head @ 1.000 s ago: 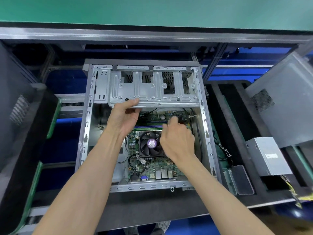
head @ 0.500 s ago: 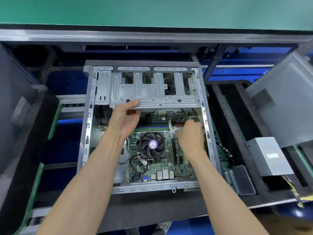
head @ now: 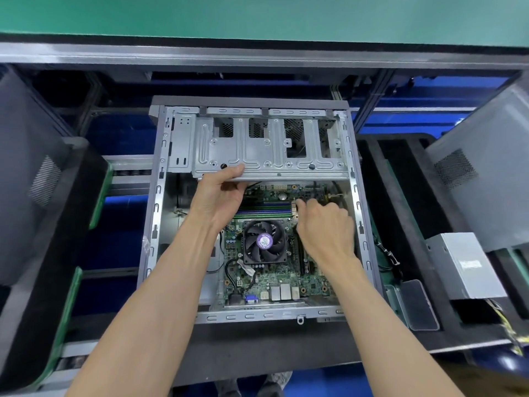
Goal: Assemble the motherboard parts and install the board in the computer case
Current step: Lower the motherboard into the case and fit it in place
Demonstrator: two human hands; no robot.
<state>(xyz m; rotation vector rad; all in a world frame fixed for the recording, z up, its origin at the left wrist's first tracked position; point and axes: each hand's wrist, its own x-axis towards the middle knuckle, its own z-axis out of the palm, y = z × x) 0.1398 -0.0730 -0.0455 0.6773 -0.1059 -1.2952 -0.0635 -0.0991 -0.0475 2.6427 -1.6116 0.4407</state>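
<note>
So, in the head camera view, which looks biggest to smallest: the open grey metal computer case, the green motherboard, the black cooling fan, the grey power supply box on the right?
1. Open grey metal computer case
2. Green motherboard
3. Black cooling fan and grey power supply box: these look alike, and wide-angle distortion leaves it unsure.

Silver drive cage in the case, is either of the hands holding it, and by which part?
The left hand grips the silver metal drive cage by its near edge.
</note>
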